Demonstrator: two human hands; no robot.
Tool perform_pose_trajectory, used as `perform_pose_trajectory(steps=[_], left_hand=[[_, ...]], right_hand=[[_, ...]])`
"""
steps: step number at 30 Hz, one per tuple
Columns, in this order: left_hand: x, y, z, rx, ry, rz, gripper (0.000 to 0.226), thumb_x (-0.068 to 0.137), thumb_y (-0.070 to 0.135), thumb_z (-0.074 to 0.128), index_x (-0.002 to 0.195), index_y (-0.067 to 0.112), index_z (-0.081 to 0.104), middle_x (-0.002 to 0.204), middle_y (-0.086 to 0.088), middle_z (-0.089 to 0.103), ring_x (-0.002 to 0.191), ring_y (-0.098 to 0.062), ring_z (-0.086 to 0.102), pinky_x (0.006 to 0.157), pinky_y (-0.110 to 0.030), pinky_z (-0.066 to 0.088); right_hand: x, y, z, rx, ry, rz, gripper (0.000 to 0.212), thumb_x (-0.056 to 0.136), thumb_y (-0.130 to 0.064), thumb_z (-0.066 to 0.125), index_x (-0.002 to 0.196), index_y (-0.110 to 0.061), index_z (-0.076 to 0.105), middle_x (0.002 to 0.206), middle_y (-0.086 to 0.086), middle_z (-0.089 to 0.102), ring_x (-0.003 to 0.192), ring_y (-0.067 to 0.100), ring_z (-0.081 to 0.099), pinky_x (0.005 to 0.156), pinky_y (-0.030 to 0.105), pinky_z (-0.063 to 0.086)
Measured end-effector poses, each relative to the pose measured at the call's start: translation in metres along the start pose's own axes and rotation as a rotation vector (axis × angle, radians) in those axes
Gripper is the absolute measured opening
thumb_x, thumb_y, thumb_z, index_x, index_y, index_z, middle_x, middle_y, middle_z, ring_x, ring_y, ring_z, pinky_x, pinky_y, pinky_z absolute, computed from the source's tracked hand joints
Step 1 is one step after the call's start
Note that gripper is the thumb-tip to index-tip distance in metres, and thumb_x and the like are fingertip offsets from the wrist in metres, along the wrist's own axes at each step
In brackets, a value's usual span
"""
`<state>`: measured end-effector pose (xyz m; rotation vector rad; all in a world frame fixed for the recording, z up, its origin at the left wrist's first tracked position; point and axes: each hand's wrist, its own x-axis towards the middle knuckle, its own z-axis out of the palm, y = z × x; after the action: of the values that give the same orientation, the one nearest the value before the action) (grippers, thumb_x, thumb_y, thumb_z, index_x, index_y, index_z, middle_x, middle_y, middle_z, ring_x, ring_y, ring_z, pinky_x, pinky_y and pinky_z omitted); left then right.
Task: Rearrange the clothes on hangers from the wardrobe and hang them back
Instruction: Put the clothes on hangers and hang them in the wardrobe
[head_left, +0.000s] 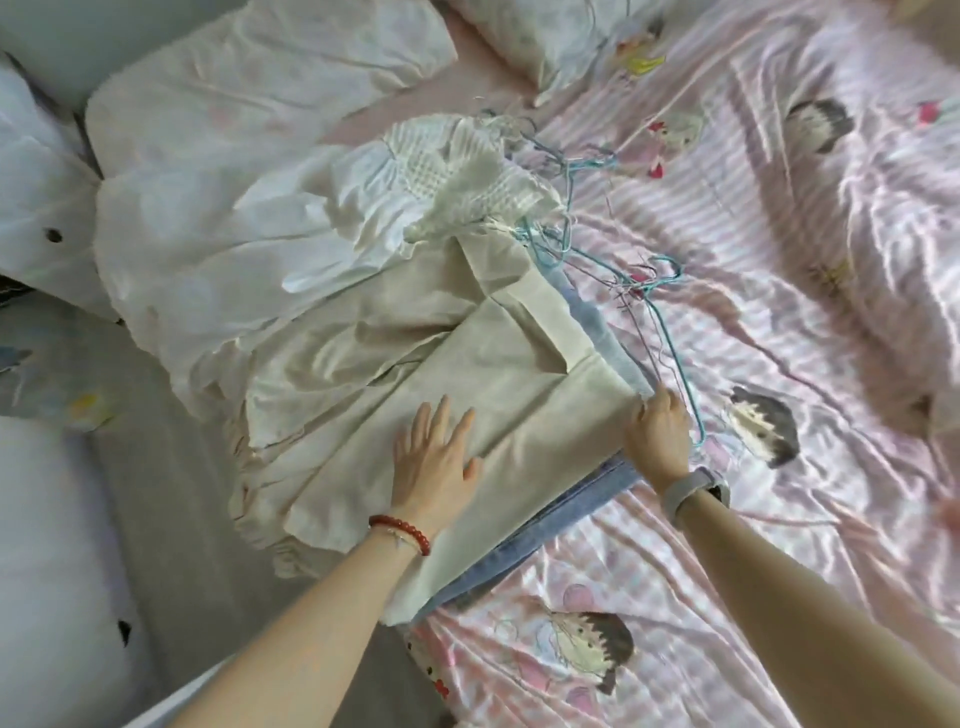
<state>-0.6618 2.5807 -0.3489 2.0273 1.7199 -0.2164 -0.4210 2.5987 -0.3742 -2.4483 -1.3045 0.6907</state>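
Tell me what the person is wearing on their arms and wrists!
Both arms are bare, with no sleeves showing. On the left wrist sits a bracelet of round red beads, with a thin pale strand next to it. On the right wrist is a grey band with a darker piece on one side, like a watch or fitness tracker. No rings show on the fingers.

A cream garment (467, 395) lies spread flat on the bed, folded over a blue denim piece (524, 540) peeking out along its five o'clock edge. White smocked clothes (395, 176) are heaped at eleven o'clock, thin teal wire hangers (670, 332) tangled at two o'clock.
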Motion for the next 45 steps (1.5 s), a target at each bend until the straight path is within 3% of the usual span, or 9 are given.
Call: perform_pose_trajectory(steps=[4,10,14,18,21,27,32,38,45], left_hand=[[0.024,0.003,0.022,0.077,-0.102,0.033,0.066,0.087,0.056,0.035,0.146,0.032,0.017,0.156,-0.005,0.003,0.141,-0.029,0.002,0.112,-0.046,0.012],[0.028,0.005,0.025,0.009,0.079,0.072,0.055,0.060,0.046,0.071,0.107,0.023,0.055,0.122,-0.018,0.053,0.110,-0.037,0.048,0.078,-0.055,0.046],[0.026,0.017,0.027,0.026,0.073,0.080,0.040,0.060,0.042,0.079,0.088,0.018,0.066,0.122,-0.020,0.052,0.116,-0.041,0.046,0.086,-0.061,0.041],[0.026,0.029,0.031,-0.029,0.119,0.131,0.026,0.061,0.024,0.084,0.075,0.015,0.065,0.121,-0.020,0.056,0.115,-0.046,0.049,0.087,-0.063,0.041],[0.026,0.032,0.032,-0.107,0.153,0.123,0.022,0.067,0.011,0.080,0.063,0.013,0.058,0.115,-0.018,0.061,0.113,-0.045,0.050,0.087,-0.060,0.041],[0.007,0.014,0.029,-0.138,0.135,0.158,0.019,0.071,0.000,0.073,0.066,0.009,0.056,0.109,-0.017,0.063,0.115,-0.043,0.051,0.089,-0.054,0.043],[-0.033,-0.015,0.020,-0.137,0.075,0.093,0.011,0.084,0.002,0.059,0.074,0.004,0.056,0.123,-0.014,0.057,0.128,-0.030,0.041,0.096,-0.046,0.040],[-0.076,-0.039,0.020,-0.099,0.060,0.024,0.012,0.089,0.012,0.055,0.082,0.004,0.060,0.131,-0.008,0.050,0.126,-0.023,0.038,0.096,-0.033,0.032],[-0.078,-0.029,-0.008,-0.108,0.041,0.041,0.014,0.091,0.018,0.055,0.088,0.007,0.063,0.137,-0.005,0.045,0.127,-0.020,0.038,0.100,-0.028,0.029]], right_hand=[[0.033,0.007,-0.004,-0.037,-0.060,0.219,0.038,0.091,-0.019,0.038,0.124,-0.001,0.042,0.128,0.022,0.047,0.119,0.038,0.039,0.096,0.049,0.032],[0.055,-0.001,-0.008,0.260,-0.020,0.279,0.033,0.096,-0.025,0.033,0.100,-0.001,0.056,0.100,0.020,0.059,0.098,0.037,0.054,0.074,0.036,0.037],[0.031,-0.005,-0.002,0.448,0.035,0.355,0.029,0.097,-0.019,0.031,0.101,-0.006,0.056,0.096,0.011,0.057,0.097,0.029,0.054,0.074,0.031,0.034],[0.003,-0.002,0.009,0.521,0.045,0.414,0.027,0.096,-0.015,0.031,0.080,-0.006,0.051,0.083,0.009,0.054,0.089,0.030,0.054,0.070,0.029,0.032],[-0.006,0.000,0.014,0.503,0.091,0.404,0.030,0.094,-0.021,0.029,0.076,-0.012,0.050,0.091,0.012,0.059,0.095,0.031,0.053,0.080,0.038,0.040],[-0.012,0.009,0.001,0.538,0.115,0.413,0.026,0.097,-0.020,0.029,0.083,-0.013,0.050,0.076,-0.004,0.059,0.088,0.026,0.057,0.073,0.031,0.037],[-0.056,0.016,0.005,0.631,0.149,0.441,0.033,0.098,-0.022,0.028,0.068,-0.024,0.042,0.059,-0.004,0.055,0.060,0.026,0.060,0.073,0.052,0.049],[-0.111,0.013,-0.007,0.588,0.249,0.205,0.026,0.098,-0.013,0.036,0.078,-0.006,0.051,0.064,-0.008,0.046,0.067,0.024,0.046,0.063,0.037,0.035],[-0.099,-0.017,-0.074,0.410,0.390,-0.155,0.028,0.092,-0.018,0.038,0.092,-0.003,0.062,0.082,0.015,0.067,0.077,0.035,0.059,0.062,0.031,0.029]])
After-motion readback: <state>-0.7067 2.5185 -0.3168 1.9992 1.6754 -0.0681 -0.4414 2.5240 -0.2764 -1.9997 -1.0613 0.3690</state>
